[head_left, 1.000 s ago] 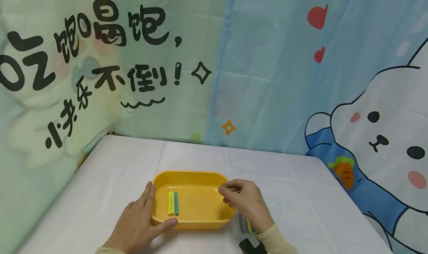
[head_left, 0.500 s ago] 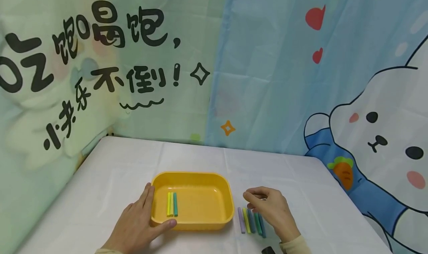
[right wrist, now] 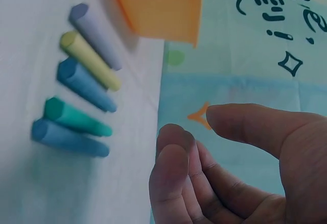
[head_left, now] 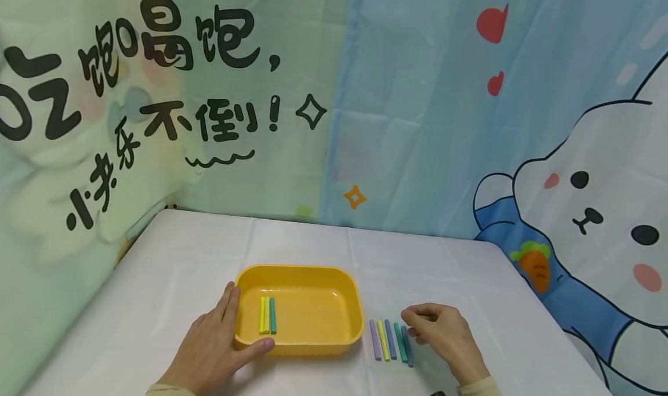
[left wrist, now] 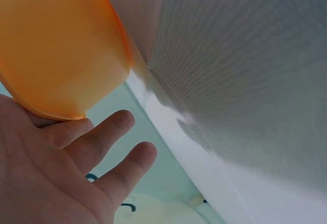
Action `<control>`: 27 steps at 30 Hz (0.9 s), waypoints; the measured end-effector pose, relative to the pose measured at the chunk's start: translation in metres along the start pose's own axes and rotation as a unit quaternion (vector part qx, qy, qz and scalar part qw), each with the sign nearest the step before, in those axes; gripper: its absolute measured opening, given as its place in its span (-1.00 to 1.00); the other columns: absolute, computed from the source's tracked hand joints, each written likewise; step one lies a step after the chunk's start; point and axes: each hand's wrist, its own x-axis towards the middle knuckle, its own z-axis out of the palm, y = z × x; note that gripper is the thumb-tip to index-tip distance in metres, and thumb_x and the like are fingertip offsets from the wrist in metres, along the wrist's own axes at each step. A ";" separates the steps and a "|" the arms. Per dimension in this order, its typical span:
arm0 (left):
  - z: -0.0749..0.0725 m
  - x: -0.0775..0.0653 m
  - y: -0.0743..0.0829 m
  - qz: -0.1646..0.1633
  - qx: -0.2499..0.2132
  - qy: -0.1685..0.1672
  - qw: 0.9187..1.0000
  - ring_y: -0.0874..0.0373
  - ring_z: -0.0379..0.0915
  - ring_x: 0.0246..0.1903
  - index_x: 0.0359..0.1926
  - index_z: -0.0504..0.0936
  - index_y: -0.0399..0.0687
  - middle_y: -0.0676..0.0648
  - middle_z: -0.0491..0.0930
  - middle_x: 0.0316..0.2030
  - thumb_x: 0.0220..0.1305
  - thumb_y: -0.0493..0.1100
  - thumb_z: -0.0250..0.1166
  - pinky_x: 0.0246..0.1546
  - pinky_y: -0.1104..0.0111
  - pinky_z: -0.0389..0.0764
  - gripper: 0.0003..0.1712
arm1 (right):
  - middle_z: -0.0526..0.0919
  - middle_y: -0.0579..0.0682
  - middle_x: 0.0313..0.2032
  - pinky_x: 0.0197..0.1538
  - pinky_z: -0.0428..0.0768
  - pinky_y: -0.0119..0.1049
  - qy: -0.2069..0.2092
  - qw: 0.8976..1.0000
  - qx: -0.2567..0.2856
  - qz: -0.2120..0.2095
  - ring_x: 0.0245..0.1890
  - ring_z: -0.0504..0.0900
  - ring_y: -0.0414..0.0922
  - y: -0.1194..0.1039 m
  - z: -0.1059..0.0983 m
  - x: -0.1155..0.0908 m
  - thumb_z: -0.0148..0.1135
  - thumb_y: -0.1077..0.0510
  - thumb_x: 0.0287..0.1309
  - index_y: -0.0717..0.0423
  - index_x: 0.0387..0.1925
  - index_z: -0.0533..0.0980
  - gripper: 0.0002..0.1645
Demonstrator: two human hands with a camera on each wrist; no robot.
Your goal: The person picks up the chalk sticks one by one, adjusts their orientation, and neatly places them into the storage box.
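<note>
Left hand (head_left: pixel 211 338) at 8 o'clock of the yellow tray (head_left: pixel 313 348), fingers straight along its wall, thumb by the near rim; braced, not clasping. Inside, toward 9: two yellow sticks (head_left: pixel 262 315), one teal stick (head_left: pixel 273 315). Outside, between 3 and 4, a chalk-like row on white cloth (head_left: pixel 459 274): lavender stick (head_left: pixel 376 340), lone yellow stick (head_left: pixel 383 340), inner blue stick (head_left: pixel 391 339), green stick (head_left: pixel 400 342), end blue stick (head_left: pixel 407 347). Right hand (head_left: pixel 443 332) beside the row's 3 o'clock end; thumb parted from bent fingers, nothing held. Best practice, I judge: pinch one stick mid-length, sparing its close neighbour; light left-hand pressure should stop tray slip.
</note>
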 end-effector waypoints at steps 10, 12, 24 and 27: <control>-0.001 0.001 0.000 0.000 0.005 -0.003 1.000 -0.23 0.23 0.40 0.55 -0.03 -0.40 -0.32 0.00 0.55 0.19 0.60 0.14 0.28 -0.12 0.37 0.36 | 0.71 -0.04 -0.34 -0.29 0.61 -0.21 -0.016 0.998 -0.060 0.029 -0.37 0.62 -0.12 0.018 -0.001 0.005 0.36 -0.13 0.25 0.29 -0.03 0.65 -0.45; -0.001 0.001 0.000 -0.002 0.005 -0.006 1.000 -0.23 0.22 0.41 0.55 -0.04 -0.40 -0.33 -0.01 0.55 0.19 0.61 0.13 0.29 -0.12 0.36 0.37 | 0.68 -0.05 -0.36 -0.30 0.56 -0.24 -0.023 0.996 -0.080 0.035 -0.37 0.58 -0.11 0.023 0.000 0.006 0.36 -0.15 0.24 0.27 -0.05 0.67 -0.45; -0.002 0.001 -0.001 -0.004 0.000 -0.009 1.000 -0.24 0.22 0.41 0.55 -0.04 -0.40 -0.32 -0.01 0.55 0.19 0.59 0.14 0.30 -0.12 0.36 0.35 | 0.65 -0.04 -0.44 -0.35 0.57 -0.26 -0.035 0.993 -0.106 0.029 -0.43 0.57 -0.12 0.036 0.008 0.009 0.37 -0.02 0.22 0.30 -0.20 0.67 -0.59; -0.002 0.002 -0.001 -0.006 0.002 -0.011 1.000 -0.23 0.22 0.41 0.55 -0.05 -0.39 -0.32 -0.01 0.55 0.19 0.60 0.13 0.29 -0.13 0.36 0.36 | 0.65 -0.03 -0.44 -0.36 0.58 -0.26 -0.034 0.993 -0.105 0.028 -0.43 0.57 -0.12 0.036 0.010 0.010 0.38 0.00 0.22 0.30 -0.20 0.67 -0.61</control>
